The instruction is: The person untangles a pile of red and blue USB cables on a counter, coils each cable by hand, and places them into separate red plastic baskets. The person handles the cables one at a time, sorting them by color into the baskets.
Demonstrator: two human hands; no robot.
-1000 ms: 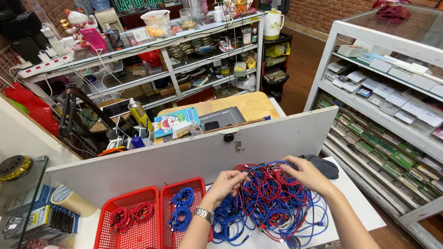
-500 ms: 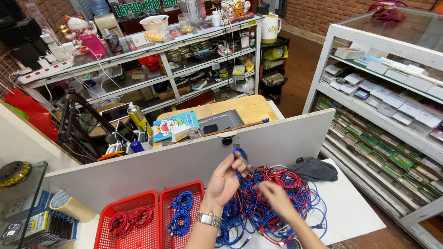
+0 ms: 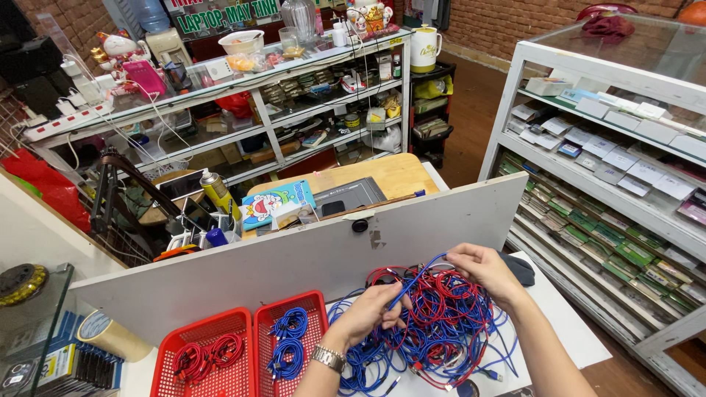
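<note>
Low in the frame, just right of centre, a tangled heap of red and blue cables (image 3: 434, 331) lies on the white tabletop (image 3: 559, 323), and both hands work at its top. The left hand (image 3: 368, 312) is closed in a pinch on one blue cable (image 3: 415, 279) at that cable's lower end; the right hand (image 3: 482, 266), higher and further right, has its fingers curled shut around the same cable's upper end. Between them the blue cable runs taut on a slant, its long axis rising from lower left to upper right, lifted just clear of the heap beneath. The rest of the cable's length trails into the tangle, and where it ends cannot be told. At the lower left sit two red baskets side by side: the nearer one (image 3: 312, 301) holds coiled blue cables (image 3: 287, 345), the further one (image 3: 213, 323) coiled red cables (image 3: 209, 353). The left hand is the nearer to both. A white board (image 3: 294, 257) stands upright behind the heap.
</note>
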